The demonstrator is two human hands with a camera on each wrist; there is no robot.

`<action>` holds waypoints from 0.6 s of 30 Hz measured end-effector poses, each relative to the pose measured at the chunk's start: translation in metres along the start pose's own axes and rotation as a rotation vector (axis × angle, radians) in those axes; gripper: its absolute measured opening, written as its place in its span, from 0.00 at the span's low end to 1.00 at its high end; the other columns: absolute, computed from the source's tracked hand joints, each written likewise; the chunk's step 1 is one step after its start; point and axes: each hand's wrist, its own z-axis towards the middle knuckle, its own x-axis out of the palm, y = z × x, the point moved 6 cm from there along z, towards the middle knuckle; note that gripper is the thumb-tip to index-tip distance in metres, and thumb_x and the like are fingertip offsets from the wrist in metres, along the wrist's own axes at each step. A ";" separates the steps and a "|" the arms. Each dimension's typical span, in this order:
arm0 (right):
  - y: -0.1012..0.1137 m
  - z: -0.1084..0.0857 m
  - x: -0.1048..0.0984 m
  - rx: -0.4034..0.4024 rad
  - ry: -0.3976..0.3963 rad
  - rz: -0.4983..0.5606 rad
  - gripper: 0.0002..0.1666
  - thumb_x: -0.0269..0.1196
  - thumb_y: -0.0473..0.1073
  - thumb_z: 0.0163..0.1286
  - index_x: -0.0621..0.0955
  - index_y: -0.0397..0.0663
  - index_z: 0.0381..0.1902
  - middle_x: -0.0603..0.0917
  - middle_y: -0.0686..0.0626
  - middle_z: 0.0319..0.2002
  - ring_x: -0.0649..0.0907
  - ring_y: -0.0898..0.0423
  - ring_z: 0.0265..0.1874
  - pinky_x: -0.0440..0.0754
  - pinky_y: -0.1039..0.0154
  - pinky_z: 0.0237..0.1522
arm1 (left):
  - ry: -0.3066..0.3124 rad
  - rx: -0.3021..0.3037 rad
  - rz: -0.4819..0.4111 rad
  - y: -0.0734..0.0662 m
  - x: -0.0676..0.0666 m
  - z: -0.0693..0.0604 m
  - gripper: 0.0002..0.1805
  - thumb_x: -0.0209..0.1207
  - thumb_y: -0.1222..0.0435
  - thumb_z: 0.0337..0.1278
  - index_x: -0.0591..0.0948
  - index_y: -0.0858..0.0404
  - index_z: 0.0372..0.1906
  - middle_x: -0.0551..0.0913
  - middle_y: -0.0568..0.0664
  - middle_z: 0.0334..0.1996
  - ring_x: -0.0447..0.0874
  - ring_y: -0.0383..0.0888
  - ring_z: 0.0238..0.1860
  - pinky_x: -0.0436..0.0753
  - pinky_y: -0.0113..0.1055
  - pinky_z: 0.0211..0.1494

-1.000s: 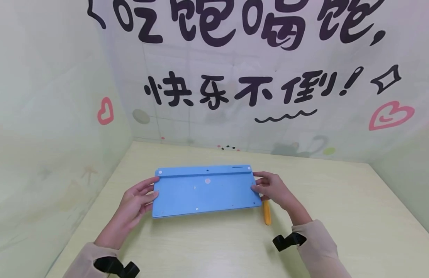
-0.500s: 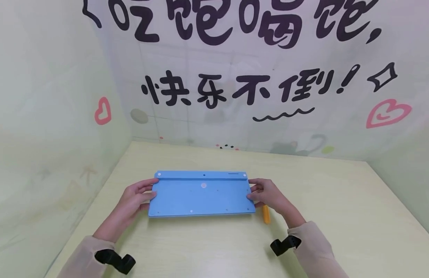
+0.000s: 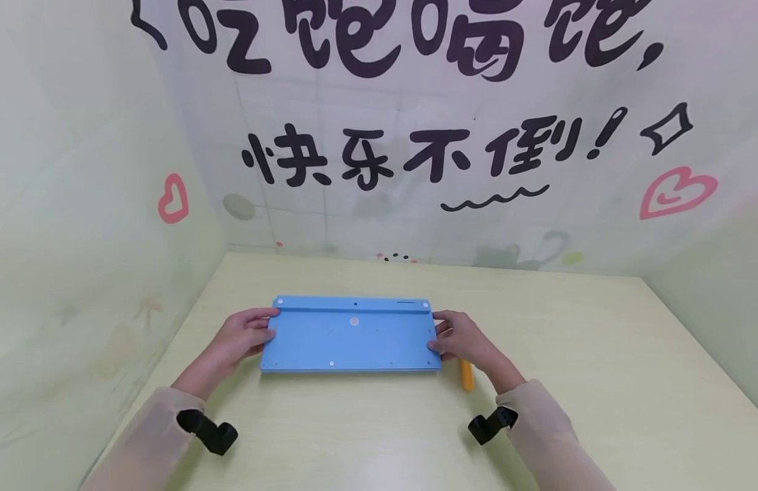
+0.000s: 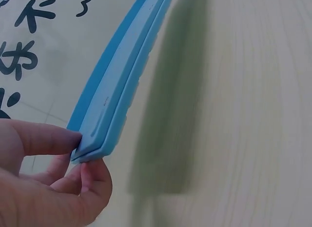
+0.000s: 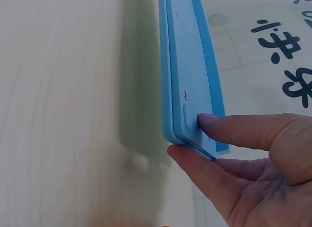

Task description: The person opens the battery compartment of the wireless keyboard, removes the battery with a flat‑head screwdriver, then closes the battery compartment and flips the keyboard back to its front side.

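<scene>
Both ends gripped! The left hand (image 3: 239,335) and right hand (image 3: 467,337) pinched the flat blue board (image 3: 351,346) by its short edges, thumbs on its face, presumably for balanced support above the worktop (image 3: 366,436); an orange stick (image 3: 467,377) lay near the right hand.

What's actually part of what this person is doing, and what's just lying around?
In use:
blue panel, held at both ends
left hand
right hand

Apparently not in use:
orange stick on the table
black wall lettering
</scene>
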 end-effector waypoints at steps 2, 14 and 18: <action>-0.002 0.002 0.002 0.015 0.002 -0.019 0.35 0.65 0.30 0.56 0.66 0.30 0.61 0.76 0.39 0.41 0.79 0.51 0.31 0.82 0.59 0.30 | 0.000 -0.001 0.000 0.000 0.001 0.003 0.24 0.50 0.74 0.60 0.65 0.73 0.62 0.74 0.62 0.45 0.74 0.43 0.38 0.77 0.32 0.38; -0.009 0.010 0.011 0.049 0.014 -0.034 0.34 0.66 0.29 0.55 0.67 0.29 0.59 0.76 0.39 0.41 0.79 0.52 0.30 0.82 0.59 0.30 | -0.047 0.023 0.138 0.008 0.002 0.014 0.23 0.50 0.75 0.60 0.66 0.75 0.61 0.67 0.71 0.56 0.67 0.60 0.56 0.72 0.44 0.55; -0.010 0.010 0.015 0.061 0.021 -0.052 0.33 0.66 0.30 0.54 0.68 0.28 0.58 0.76 0.40 0.41 0.79 0.52 0.30 0.82 0.60 0.30 | -0.068 0.016 0.201 0.013 0.001 0.014 0.22 0.52 0.74 0.59 0.68 0.75 0.59 0.67 0.71 0.56 0.66 0.62 0.57 0.69 0.50 0.57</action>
